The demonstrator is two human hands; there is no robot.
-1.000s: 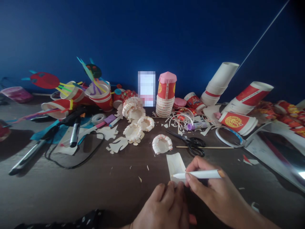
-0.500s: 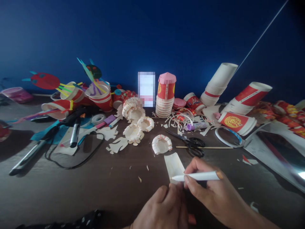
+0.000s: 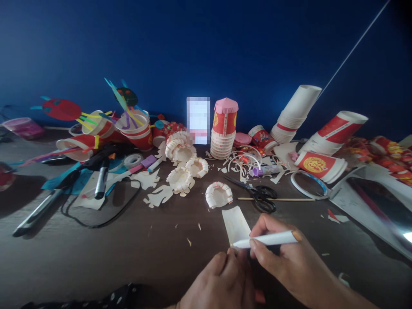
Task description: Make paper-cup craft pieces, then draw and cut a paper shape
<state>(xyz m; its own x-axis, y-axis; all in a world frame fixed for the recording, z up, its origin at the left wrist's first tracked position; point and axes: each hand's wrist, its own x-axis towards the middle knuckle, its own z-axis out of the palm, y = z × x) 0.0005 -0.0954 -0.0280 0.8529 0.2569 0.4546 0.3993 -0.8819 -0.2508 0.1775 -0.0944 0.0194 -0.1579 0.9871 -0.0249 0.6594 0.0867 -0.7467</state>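
Observation:
A white marker with an orange end is pinched in my right hand, lying nearly level. Its tip touches the near part of a pale paper strip flat on the dark table. At the strip's near end, the fingers of my left hand are curled together and press the paper down, hiding that end. A small reddish piece peeks out beside the left hand. Just beyond the strip sits a curled white paper-cup base. Black-handled scissors lie to its right, over a thin wooden stick.
More curled cup bases and paper scraps lie left of centre. A stack of cups with a pink top stands at the back. Leftward are a glue gun and its cable. A tape roll rests at right.
The marker tip has shifted slightly down along the paper strip, toward my left fingers. Otherwise the hands and objects look almost the same.

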